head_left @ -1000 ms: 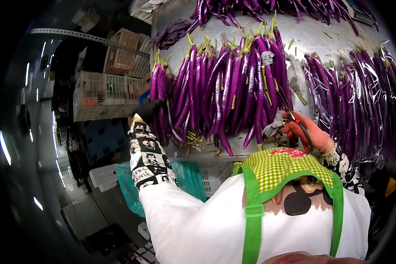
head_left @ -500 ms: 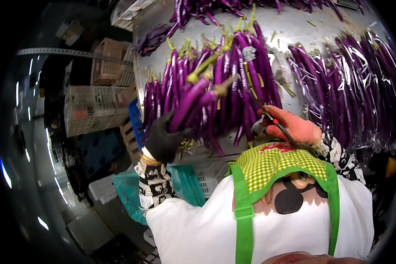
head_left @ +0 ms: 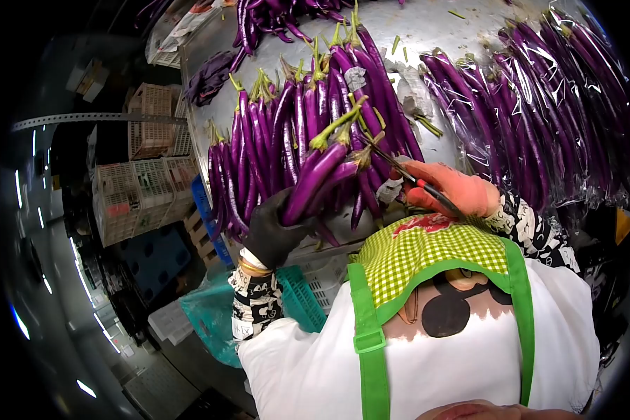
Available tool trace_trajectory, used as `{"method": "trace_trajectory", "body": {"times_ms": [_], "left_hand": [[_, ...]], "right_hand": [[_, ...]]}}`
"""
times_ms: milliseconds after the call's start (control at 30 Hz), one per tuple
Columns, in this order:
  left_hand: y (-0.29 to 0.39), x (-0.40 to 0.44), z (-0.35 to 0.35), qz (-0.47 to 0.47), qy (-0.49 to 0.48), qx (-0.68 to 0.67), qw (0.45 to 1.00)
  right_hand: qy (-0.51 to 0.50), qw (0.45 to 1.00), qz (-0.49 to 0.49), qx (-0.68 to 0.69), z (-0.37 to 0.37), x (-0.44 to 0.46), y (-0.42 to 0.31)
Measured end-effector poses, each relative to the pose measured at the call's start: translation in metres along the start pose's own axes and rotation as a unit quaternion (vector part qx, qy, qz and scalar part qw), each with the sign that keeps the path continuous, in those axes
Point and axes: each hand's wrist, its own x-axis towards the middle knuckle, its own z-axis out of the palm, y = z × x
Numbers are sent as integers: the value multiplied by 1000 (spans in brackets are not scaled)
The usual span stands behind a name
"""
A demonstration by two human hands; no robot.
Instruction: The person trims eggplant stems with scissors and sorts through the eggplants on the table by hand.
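Observation:
My left hand (head_left: 276,227), in a black glove, is closed around a couple of purple eggplants (head_left: 318,178), their green stems pointing up and right. In an orange-red glove, my right hand (head_left: 458,190) grips dark scissors (head_left: 430,189) with red on the handles. The blades reach toward the stems of the held eggplants; whether they touch is unclear. Behind lies a long row of loose eggplants (head_left: 259,133) on the metal table (head_left: 462,31). A grey scrap (head_left: 355,78) rests on one of them.
Eggplants in clear plastic (head_left: 532,112) lie at the right, with cut stems (head_left: 428,126) beside them. A dark cloth (head_left: 210,77) is at the table's left edge. Crates (head_left: 143,196) stand left of the table; a teal basket (head_left: 302,297) is below its front edge.
My left hand has come from the row's left end toward the middle, now holding eggplants. The scissors have moved toward their stems. The whole view has shifted, with the table appearing further left.

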Motion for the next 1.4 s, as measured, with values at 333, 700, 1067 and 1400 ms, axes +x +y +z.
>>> {"method": "trace_trajectory", "body": {"times_ms": [333,700,1067,1400], "left_hand": [[4,0,-4,72,47,208,974],[9,0,6,149,80,261,950],[11,-1,2,148,238,533,798],[14,-5,14,174,263,534,784]], "right_hand": [[1,997,60,-48,-14,-14,-33],[17,1000,-12,-23,-8,-4,-19],[-37,998,-41,-43,-5,-10,-36],[-96,974,146,145,7,17,-44]]}}
